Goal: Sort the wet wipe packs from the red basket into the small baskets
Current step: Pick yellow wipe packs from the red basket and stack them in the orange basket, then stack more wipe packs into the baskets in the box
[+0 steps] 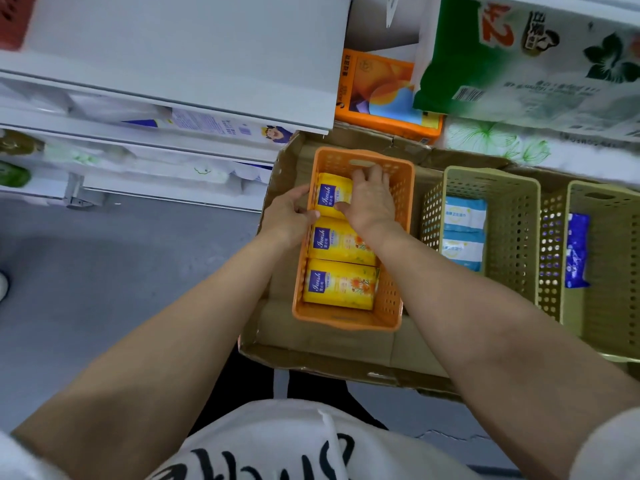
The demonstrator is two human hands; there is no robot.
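Observation:
An orange small basket [346, 322] holds three yellow wet wipe packs in a row. My right hand [369, 199] reaches into its far end and grips the farthest yellow pack [332, 195], with the thumb on top and the fingers over the far edge. My left hand [285, 218] holds the basket's left wall, fingers outside and thumb over the rim by the same pack. The middle pack [341, 242] and near pack [341, 284] lie flat. A corner of the red basket [12, 19] shows at the top left, its contents hidden.
A beige basket [516, 220] to the right holds two light blue packs [464, 216]; another beige basket [609, 271] holds a dark blue pack [576, 251]. All sit in a cardboard tray [329, 355]. White shelves [173, 64] stand left; an orange tissue pack [381, 91] lies beyond.

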